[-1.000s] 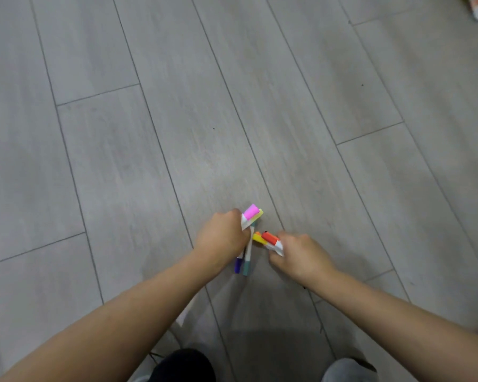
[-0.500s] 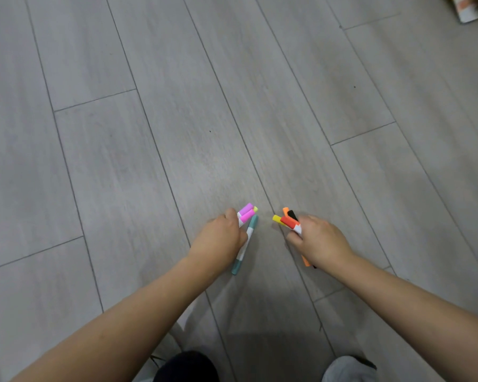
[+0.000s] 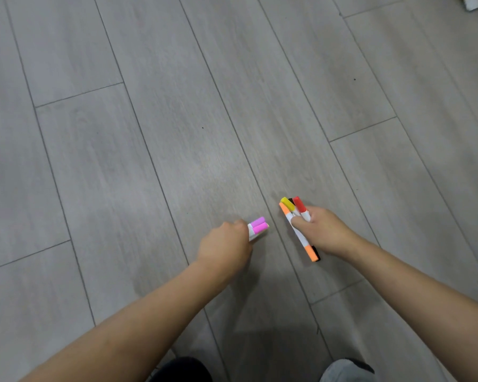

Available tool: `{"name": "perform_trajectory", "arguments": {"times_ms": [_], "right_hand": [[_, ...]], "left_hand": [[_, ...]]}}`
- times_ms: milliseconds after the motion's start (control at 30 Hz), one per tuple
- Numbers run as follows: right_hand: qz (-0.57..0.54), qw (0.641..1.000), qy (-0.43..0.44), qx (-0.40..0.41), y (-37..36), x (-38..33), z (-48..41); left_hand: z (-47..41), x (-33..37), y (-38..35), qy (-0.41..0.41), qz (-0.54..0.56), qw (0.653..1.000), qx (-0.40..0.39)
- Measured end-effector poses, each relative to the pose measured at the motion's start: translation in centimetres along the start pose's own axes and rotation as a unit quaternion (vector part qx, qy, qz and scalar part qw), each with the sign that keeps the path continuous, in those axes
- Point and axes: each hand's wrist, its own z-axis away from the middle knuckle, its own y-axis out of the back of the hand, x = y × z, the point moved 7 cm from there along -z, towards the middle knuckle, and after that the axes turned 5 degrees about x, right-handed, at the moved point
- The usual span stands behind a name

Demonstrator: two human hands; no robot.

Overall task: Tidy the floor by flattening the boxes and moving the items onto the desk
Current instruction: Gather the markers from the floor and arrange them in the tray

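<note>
The left hand (image 3: pixel 226 249) is closing in a fist around a small bundle of markers, of which only the pink-capped markers (image 3: pixel 257 225) are poking out past the knuckles. The right hand (image 3: pixel 324 232) is gripping a second bundle (image 3: pixel 297 219), its fingers wrapped around the white barrels, with the caps fanning out above the thumb and the tails hanging below the palm. Both hands are hovering low over the grey plank floor (image 3: pixel 149 133), and no marker is lying loose on it within view. The bench is not in view, so the markers are sitting in the hands, not yet delivered.

The main risk, as I judge it, is a marker slipping out of the right bundle while the person is rising: the orange marker (image 3: pixel 301 238) is sitting at the edge of the grip and reaching well below the hand, so a loosened finger could let it slide free and roll across the planks. The left bundle is looking more secure.

Counting: two pink caps are showing on the left, with a sliver of yellow behind them that may be a third marker, though the fist is hiding the rest. On the right, four are showing: orange, yellow, black and red. A corner of some printed object (image 3: pixel 473 2) is peeking in at the top right edge.
</note>
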Motion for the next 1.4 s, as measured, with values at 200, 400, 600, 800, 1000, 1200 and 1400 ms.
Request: {"name": "perform_trajectory", "arguments": {"times_ms": [200,400,600,800,1000,1200,1400], "right_hand": [[-0.035,0.999,0.015,0.007,1.0,-1.1,-1.3],[-0.305,0.95,-0.061,0.002,2.5,-0.4,-0.6],[-0.508,0.846,-0.155,-0.042,6.3,-4.1,7.7],[-0.543,0.812,-0.212,-0.033,14.0,-11.5,20.1],[-0.544,0.81,-0.219,0.0,25.8,-19.3,33.8],[-0.462,0.851,-0.23,0.098,38.0,-22.9,47.0],[-0.424,0.848,-0.238,0.209,48.8,-23.2,58.4]], "left_hand": [[-2.5,-0.7,3.1,-0.031,0.036,0.999,0.02],[-4.2,0.2,8.3,0.02,0.092,0.994,-0.053],[2.9,3.8,16.3,0.103,0.284,0.931,-0.204],[13.2,9.7,26.4,0.151,0.309,0.908,-0.241],[23.8,18.2,38.6,0.175,0.343,0.895,-0.227],[32.0,29.0,50.9,0.096,0.296,0.926,-0.215],[36.5,41.1,59.0,-0.09,0.109,0.969,-0.203]]}}
